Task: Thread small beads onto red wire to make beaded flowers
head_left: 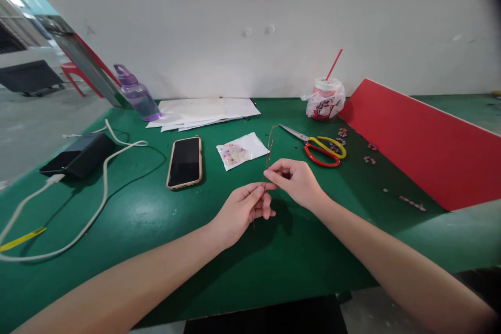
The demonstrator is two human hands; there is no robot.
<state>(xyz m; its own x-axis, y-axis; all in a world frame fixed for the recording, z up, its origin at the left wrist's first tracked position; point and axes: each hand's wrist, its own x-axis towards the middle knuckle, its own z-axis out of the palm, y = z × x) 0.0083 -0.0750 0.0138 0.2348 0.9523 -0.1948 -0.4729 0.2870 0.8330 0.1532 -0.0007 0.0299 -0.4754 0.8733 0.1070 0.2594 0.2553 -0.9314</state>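
Note:
Over the middle of the green table (136,219), my left hand (242,209) and my right hand (295,180) are both pinched on a thin brownish wire (269,148). The wire rises from between the fingertips and bends over at its top end. My left hand grips its lower part, my right hand holds it just above. Behind the hands lies a small clear bag of pale beads (240,151). Scissors with red and yellow handles (321,148) lie to the right of the wire.
A phone (185,162) lies face up left of the bag. A power bank (78,155) with a white cable (104,188), a purple bottle (136,95), papers (203,111), a bagged cup with a straw (324,99), a red board (422,141) and several small beads (370,159) are also there.

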